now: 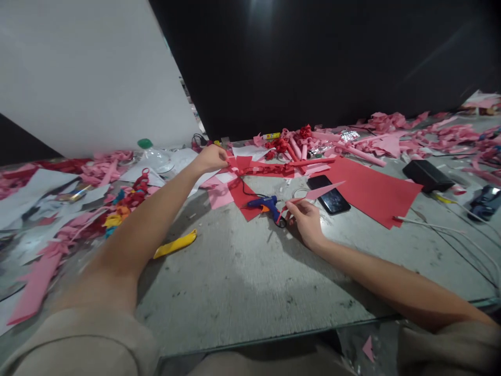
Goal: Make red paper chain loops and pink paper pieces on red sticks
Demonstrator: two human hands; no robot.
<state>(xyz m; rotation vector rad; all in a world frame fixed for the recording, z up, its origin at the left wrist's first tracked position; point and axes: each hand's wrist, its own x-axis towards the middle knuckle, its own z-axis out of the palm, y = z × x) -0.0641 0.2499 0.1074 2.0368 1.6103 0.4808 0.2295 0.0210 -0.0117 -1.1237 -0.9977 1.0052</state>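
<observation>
My left hand (213,158) reaches to the back of the table, its fingers pinched together over red and pink paper. What lies between those fingertips is too small to tell. A twisted red paper strip (270,169) stretches to the right from beside it. My right hand (307,219) is closed in a pinch on a pink paper strip (319,191), whose pointed end sticks out to the right. Just left of the right hand lies a blue glue gun (263,202) with an orange trigger, on its side. Red paper pieces (245,201) are partly under it.
A black phone (329,196) and a large red sheet (371,188) lie to the right, near a black box (427,175) and cables. A yellow tool (176,244) lies by my left forearm. Pink scraps, a green-capped bottle (156,156) and dark panels (313,62) line the back.
</observation>
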